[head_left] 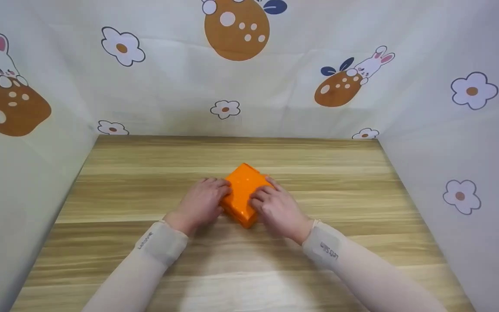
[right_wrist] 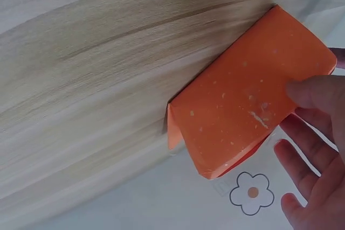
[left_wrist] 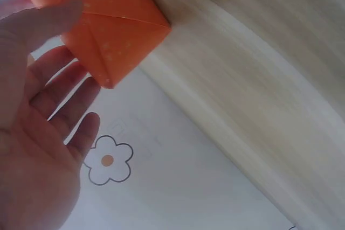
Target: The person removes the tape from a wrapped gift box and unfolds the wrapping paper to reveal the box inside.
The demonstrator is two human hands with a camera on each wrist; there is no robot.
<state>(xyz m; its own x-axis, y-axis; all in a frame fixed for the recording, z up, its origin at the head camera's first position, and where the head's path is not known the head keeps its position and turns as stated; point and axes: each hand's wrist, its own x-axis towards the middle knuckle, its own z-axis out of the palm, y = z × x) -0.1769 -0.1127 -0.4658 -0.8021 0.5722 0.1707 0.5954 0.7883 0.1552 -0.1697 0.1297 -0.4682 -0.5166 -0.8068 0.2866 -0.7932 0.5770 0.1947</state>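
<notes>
Your left hand [head_left: 202,201] and your right hand [head_left: 279,212] grip, with their fingers [right_wrist: 306,139], an orange rectangular paper-like box [head_left: 241,190]; it is between these fingers, on the wood-grain bench [head_left: 345,186].

Pale sleeves [head_left: 124,277], greyish cuffs [head_left: 166,243], dark lettering [head_left: 330,250]
</notes>
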